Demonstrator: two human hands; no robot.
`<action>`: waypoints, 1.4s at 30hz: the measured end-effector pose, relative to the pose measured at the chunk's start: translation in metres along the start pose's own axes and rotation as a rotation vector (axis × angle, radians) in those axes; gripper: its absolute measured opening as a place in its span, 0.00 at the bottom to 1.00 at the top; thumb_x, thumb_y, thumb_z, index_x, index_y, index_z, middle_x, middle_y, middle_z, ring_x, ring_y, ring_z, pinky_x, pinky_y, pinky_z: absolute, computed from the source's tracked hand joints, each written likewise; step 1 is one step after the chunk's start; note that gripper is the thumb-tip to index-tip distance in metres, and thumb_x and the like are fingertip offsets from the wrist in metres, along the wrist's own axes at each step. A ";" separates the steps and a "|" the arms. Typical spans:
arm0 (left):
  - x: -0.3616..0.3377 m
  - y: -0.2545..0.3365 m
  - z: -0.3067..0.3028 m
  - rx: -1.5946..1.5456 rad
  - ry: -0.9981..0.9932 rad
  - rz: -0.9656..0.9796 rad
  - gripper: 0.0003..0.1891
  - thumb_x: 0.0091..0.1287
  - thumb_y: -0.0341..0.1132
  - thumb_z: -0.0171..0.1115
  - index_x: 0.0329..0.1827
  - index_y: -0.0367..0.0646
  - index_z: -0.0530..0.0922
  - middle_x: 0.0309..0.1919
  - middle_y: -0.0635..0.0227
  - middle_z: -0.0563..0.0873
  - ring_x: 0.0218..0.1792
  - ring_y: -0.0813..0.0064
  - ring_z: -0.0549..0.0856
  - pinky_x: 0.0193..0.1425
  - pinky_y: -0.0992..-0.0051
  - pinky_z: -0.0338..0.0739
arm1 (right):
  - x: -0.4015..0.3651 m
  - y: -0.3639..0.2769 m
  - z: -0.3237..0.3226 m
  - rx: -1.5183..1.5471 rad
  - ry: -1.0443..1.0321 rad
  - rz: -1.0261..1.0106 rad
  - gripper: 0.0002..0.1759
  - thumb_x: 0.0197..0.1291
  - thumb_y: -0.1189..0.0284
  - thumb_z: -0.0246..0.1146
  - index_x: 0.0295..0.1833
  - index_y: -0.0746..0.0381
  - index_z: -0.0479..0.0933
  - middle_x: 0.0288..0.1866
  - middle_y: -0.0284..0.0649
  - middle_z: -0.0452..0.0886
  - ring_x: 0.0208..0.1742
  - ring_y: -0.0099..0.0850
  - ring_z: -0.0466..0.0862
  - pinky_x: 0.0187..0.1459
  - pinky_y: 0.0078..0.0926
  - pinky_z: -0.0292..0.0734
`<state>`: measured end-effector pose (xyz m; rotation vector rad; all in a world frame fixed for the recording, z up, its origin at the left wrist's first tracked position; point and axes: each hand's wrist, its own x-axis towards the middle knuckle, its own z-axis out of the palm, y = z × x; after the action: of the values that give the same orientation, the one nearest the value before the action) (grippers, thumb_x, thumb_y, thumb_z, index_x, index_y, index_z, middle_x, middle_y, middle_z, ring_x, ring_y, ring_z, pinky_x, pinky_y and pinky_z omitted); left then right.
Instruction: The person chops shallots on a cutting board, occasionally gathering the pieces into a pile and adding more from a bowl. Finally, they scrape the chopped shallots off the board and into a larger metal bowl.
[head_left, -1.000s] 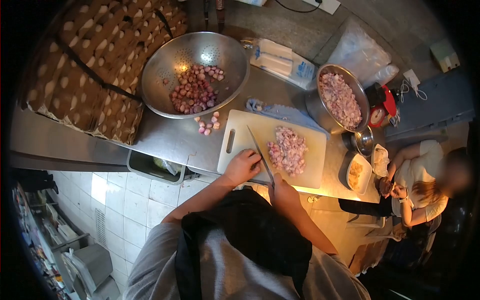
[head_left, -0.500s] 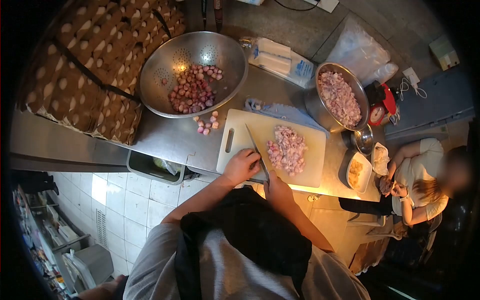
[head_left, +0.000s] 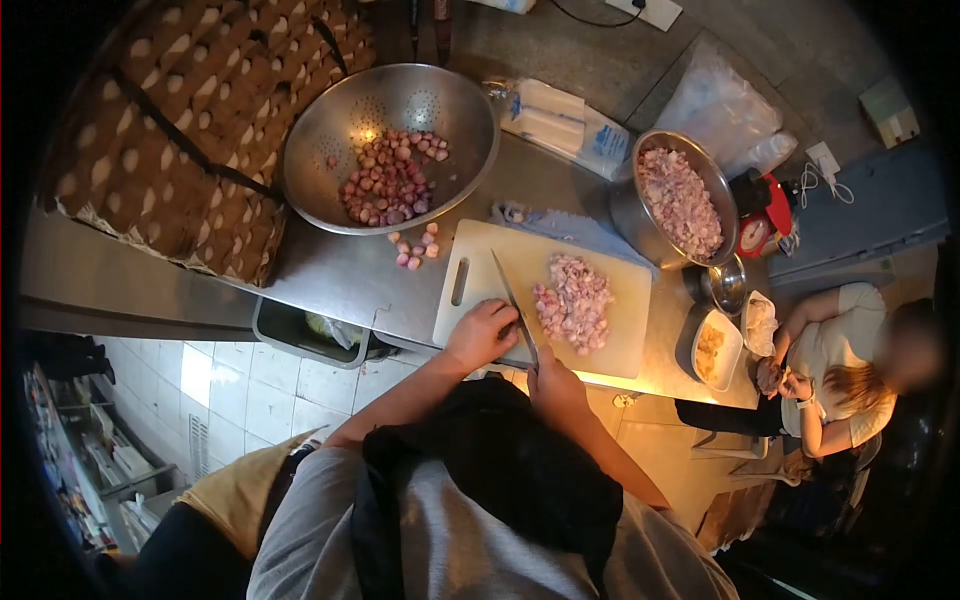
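Note:
My right hand [head_left: 557,388] grips the handle of a kitchen knife [head_left: 512,296], its blade lying slantwise over the white cutting board [head_left: 620,352]. My left hand [head_left: 482,335] rests on the board's near left part, fingers curled in against the blade's left side. What those fingers hold is hidden beneath them. To the right of the blade lies a heap of chopped shallots [head_left: 575,303]. Several peeled whole shallots [head_left: 413,247] sit on the steel table beyond the board's left corner. More shallots [head_left: 390,180] lie in a large steel colander [head_left: 465,165].
A steel pot [head_left: 632,205] of chopped shallots, a red scale [head_left: 765,220], a metal bowl [head_left: 727,283] and a white tub [head_left: 730,365] stand rightward. Stacked egg trays [head_left: 190,150] fill the left. A seated person [head_left: 835,350] is at the right end; another person [head_left: 235,500] is behind me, left.
A person in a tan and dark garment has come into view at the lower left. My hands and the knife have barely moved.

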<state>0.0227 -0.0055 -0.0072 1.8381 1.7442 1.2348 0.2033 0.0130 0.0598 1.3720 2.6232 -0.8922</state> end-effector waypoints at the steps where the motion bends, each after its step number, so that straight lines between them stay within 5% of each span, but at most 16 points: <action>1: -0.001 0.001 0.000 -0.001 -0.002 -0.009 0.09 0.55 0.31 0.65 0.37 0.43 0.77 0.36 0.60 0.79 0.39 0.55 0.81 0.44 0.60 0.78 | 0.004 0.002 0.004 -0.010 0.013 -0.012 0.14 0.65 0.67 0.56 0.48 0.64 0.64 0.33 0.59 0.80 0.33 0.56 0.82 0.36 0.54 0.77; 42: -0.001 -0.001 -0.003 0.042 -0.034 0.029 0.09 0.52 0.28 0.66 0.36 0.42 0.78 0.35 0.60 0.80 0.40 0.55 0.81 0.45 0.62 0.77 | 0.041 0.002 0.009 0.187 0.028 -0.035 0.18 0.62 0.68 0.58 0.53 0.65 0.64 0.37 0.61 0.80 0.39 0.58 0.82 0.43 0.54 0.75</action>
<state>0.0197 -0.0074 -0.0065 1.9031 1.7444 1.1794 0.1780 0.0391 0.0389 1.3909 2.6500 -1.1577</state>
